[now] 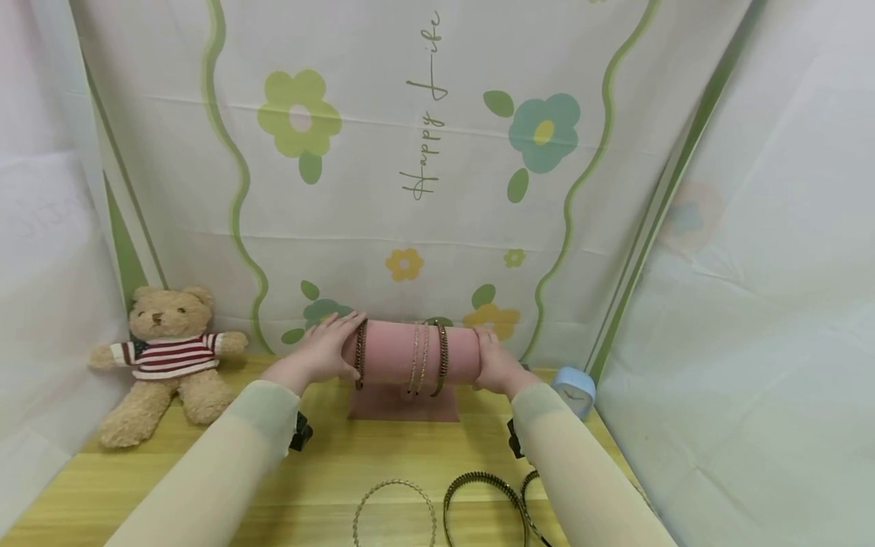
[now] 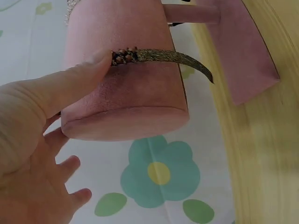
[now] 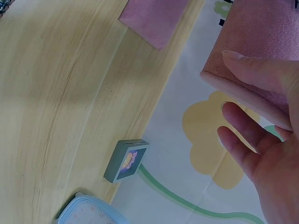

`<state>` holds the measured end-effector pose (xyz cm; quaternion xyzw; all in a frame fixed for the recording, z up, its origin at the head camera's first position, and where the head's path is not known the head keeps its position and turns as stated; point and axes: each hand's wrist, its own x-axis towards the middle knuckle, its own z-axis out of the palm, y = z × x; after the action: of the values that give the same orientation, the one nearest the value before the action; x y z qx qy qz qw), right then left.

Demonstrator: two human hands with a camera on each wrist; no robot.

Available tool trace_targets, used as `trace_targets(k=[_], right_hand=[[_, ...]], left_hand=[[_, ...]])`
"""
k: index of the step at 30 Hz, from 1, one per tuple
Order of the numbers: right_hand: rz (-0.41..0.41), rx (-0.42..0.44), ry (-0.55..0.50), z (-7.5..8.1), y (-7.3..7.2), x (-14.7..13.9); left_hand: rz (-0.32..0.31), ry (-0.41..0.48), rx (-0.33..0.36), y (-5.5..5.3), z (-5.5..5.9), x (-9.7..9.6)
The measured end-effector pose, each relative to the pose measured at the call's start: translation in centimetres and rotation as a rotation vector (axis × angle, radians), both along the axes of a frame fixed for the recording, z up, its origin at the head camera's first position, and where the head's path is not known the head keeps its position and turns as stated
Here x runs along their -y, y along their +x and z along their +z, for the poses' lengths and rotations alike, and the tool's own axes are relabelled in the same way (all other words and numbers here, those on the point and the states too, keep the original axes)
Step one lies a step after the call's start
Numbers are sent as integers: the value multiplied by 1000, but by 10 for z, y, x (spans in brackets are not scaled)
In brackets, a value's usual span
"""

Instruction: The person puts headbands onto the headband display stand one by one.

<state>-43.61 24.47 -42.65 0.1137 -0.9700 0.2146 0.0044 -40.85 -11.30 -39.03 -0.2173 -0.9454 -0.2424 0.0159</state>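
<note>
A pink padded headband display stand (image 1: 390,353) lies crosswise on its foot near the back of the table. Round its roll sit several headbands: a dark beaded one (image 1: 360,353) at the left end, two thin pale ones, and another dark one (image 1: 443,357) right of them. My left hand (image 1: 320,353) holds the left end, its thumb pressing the dark beaded headband against the roll and its fingers behind. That headband's tapered tip sticks out from the roll in the left wrist view. At the right end, my right hand (image 1: 497,365) grips the roll, thumb in front, lower fingers loose.
Towards the front of the wooden table lie a thin wavy headband (image 1: 394,482) and dark toothed headbands (image 1: 478,476). A teddy bear (image 1: 171,357) sits at left; a blue clock (image 1: 574,391) stands at right, near a small green box (image 3: 126,161). Printed cloth hangs behind and at both sides.
</note>
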Motion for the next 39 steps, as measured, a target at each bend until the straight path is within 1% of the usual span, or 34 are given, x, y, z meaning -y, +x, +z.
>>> trace_targets(k=[4, 11, 13, 18, 23, 26, 32, 39], right_hand=[[3, 1, -1, 0, -1, 0], [7, -20, -5, -2, -1, -1], [9, -21, 2, -2, -1, -2], [10, -11, 5, 1, 2, -1], [7, -5, -5, 5, 6, 0], [3, -1, 10, 6, 7, 1], [4, 32, -2, 8, 9, 4], [-1, 26, 3, 7, 8, 4]], left_hand=[[14, -12, 17, -4, 1, -3], [-34, -50, 35, -8, 7, -16], [-39, -55, 42, -9, 9, -20], [-33, -35, 55, -9, 11, -29], [-23, -5, 34, -10, 11, -36], [-27, 7, 24, -9, 10, -40], [-30, -4, 33, -8, 8, -45], [-7, -38, 42, -5, 10, -50]])
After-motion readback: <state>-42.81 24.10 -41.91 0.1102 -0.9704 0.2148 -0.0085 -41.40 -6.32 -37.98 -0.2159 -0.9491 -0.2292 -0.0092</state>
